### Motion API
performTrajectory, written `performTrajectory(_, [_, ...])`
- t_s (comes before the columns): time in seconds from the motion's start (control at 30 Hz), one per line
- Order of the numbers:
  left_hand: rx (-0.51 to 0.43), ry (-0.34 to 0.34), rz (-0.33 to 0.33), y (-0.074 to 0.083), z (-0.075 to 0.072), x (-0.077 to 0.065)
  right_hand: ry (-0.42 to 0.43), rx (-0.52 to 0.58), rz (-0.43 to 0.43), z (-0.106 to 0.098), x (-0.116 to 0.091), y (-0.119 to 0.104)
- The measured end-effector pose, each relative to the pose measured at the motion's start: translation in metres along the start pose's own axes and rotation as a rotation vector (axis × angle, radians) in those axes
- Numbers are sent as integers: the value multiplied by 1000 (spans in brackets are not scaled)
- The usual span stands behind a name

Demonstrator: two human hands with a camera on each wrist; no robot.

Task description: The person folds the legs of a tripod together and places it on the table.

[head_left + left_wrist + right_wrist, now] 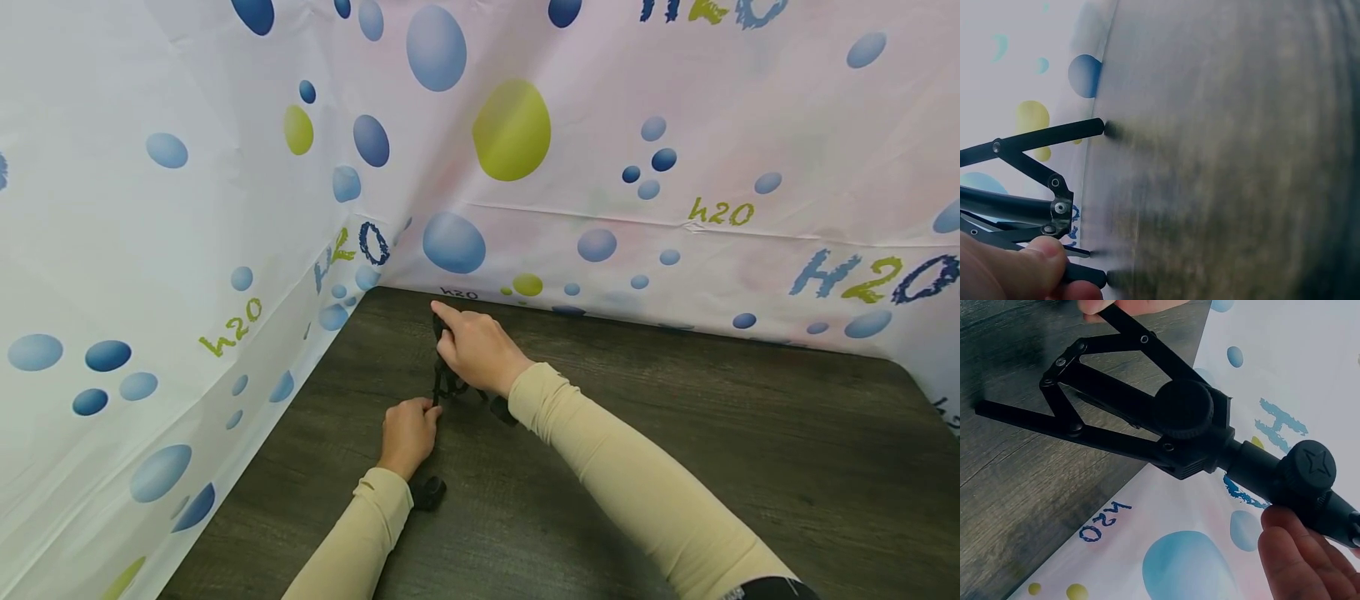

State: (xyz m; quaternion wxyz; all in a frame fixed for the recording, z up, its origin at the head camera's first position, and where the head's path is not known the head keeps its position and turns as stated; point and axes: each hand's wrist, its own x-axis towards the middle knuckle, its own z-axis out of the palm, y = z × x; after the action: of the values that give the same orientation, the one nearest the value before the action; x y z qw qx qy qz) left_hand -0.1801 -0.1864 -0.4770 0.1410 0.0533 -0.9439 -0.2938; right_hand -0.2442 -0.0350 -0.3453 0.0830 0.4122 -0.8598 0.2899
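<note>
A small black tripod stands near the far left part of the table, its hinged legs partly spread. My left hand pinches one leg low down between thumb and finger; in the left wrist view the thumb lies over that leg's end. The right hand holds the upper part of the tripod. In the right wrist view its fingers lie along the narrow column, below a round knob with a star on it. A larger knob sits where the legs join.
The dark wood-grain table stretches to the right. White sheeting with blue and green dots rises along its back and left edges. Small black pieces sit at each wrist, one beside the left cuff.
</note>
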Motion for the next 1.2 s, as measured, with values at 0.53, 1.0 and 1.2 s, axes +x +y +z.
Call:
performTrajectory(0.53, [4, 11, 3, 1, 1, 3, -7, -1, 16, 1, 1, -1])
performTrajectory(1.0, [6, 3, -18, 3, 2, 6, -9, -8, 25, 2, 2, -3])
performTrajectory(1.2, [-8, -9, -17, 3, 2, 7, 5, -14, 19, 2, 2, -3])
